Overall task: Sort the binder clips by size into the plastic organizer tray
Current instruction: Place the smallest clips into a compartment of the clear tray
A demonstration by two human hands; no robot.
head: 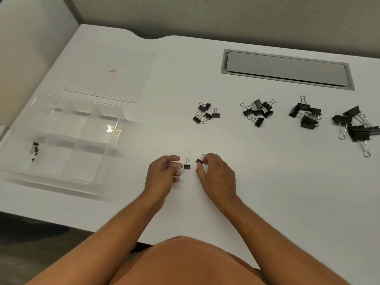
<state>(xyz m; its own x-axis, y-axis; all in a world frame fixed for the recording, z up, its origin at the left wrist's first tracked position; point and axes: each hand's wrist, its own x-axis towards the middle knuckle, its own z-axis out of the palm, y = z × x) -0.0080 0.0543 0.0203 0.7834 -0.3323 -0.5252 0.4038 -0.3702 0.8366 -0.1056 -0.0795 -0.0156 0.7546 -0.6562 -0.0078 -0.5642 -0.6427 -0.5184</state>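
A clear plastic organizer tray (107, 128) with dividers stands at the left; several tiny black binder clips (35, 150) lie in its near-left compartment. My right hand (216, 173) pinches a very small black clip (199, 160) at its fingertips. My left hand (164, 171) rests on the table with fingers apart, just left of another tiny clip (187, 165) that stands free between the hands. Further back lie four piles by size: small clips (205, 114), slightly bigger ones (258, 112), medium ones (306, 116) and large ones (355, 128) at the right edge.
The tray's clear lid (131, 79) lies flat behind the tray. A grey cable hatch (285, 68) is set into the white desk at the back right. The desk's near edge runs just in front of my body.
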